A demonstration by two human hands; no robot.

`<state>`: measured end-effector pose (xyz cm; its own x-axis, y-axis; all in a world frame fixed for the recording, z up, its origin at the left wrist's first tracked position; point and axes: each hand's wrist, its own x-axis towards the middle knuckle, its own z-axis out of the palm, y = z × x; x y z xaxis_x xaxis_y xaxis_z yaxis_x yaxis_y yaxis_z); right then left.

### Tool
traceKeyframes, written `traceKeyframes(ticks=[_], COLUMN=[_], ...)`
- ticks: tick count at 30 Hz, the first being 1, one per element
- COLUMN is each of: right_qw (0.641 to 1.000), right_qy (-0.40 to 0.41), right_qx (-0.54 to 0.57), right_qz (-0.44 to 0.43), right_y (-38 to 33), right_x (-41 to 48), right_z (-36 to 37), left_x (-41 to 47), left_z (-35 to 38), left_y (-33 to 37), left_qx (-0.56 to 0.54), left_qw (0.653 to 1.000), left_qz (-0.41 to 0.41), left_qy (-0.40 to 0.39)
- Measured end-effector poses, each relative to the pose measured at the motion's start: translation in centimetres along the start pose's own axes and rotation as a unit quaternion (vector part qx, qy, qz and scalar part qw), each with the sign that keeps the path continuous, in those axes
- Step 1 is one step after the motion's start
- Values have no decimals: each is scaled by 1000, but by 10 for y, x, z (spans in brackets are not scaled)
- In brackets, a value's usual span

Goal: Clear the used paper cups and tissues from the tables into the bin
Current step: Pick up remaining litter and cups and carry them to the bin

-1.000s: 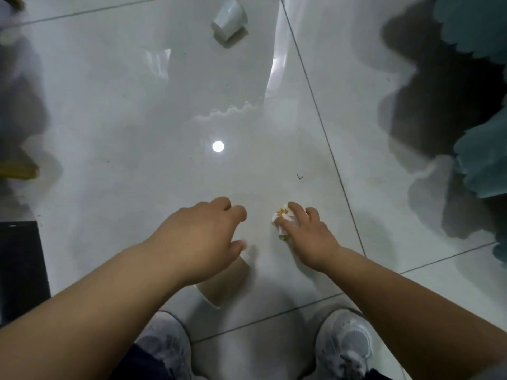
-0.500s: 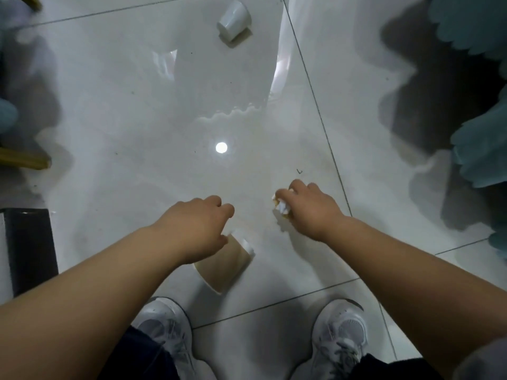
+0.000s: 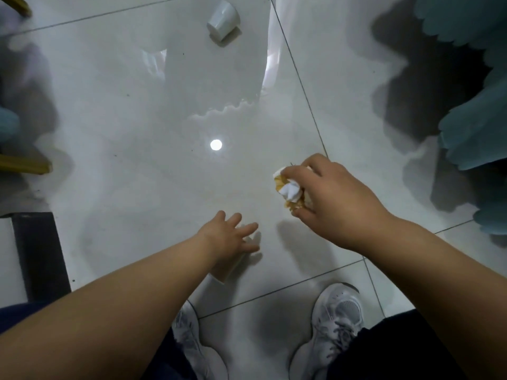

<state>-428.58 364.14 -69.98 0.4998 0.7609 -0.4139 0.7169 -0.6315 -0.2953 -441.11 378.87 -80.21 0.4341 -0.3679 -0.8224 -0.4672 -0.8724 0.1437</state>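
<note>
Head view: the right hand (image 3: pixel 337 204) pinches a balled, stained tissue (image 3: pixel 289 189) clear of the floor (image 3: pixel 137 119), probably for binning. Just beside it, the left hand (image 3: pixel 227 237) spreads its fingers over a toppled brown cup (image 3: pixel 229 266), likely to grasp it. A white cup (image 3: pixel 222 20) lies well beyond both.

Glossy white tiled floor (image 3: pixel 123 119), teal scalloped shapes (image 3: pixel 472 127) at right, yellow wooden leg (image 3: pixel 24 164) and black panel (image 3: pixel 41 253) at left

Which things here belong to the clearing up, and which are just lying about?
Job:
tissue in right hand
brown cup under left hand
white cup

Lying about:
shoes
wooden leg
teal fabric
</note>
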Motion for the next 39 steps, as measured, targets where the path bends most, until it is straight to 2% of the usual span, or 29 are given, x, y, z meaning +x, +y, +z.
traceKeyframes(ticks=[4,8,14,17,22,26,32,36,39], right_qw=[1000,1000,999,999,997,989,966,927,918], right_qy=[7,-8,-11,-10,14,66,138,157,147], right_qx=[-3,8,32,43,66,113,209,338,367], right_qz=[-24,-22,-10,-1,34,68,67,47,29], right_y=[-3,3,11,15,26,40,57,59,69], right_x=[8,8,12,12,13,18,37,53,54], right_z=[8,13,13,11,-2,-22,-63,-93,-106], left_x=[12,17,17,21,20,8,-17,-32,-43], left_z=[21,39,43,37,1,-41,-91,-121,-157], left_y=[1,-7,-12,-9,-20,-40,-65,-77,-82], left_qx=[68,68,10,-58,-137,-195,-363,-379,-394], left_qw=[996,997,996,991,967,934,823,786,744], left_qz=[54,41,-51,-83,-151,-221,-324,-388,-429], left_qy=[-26,7,77,89,152,200,294,299,327])
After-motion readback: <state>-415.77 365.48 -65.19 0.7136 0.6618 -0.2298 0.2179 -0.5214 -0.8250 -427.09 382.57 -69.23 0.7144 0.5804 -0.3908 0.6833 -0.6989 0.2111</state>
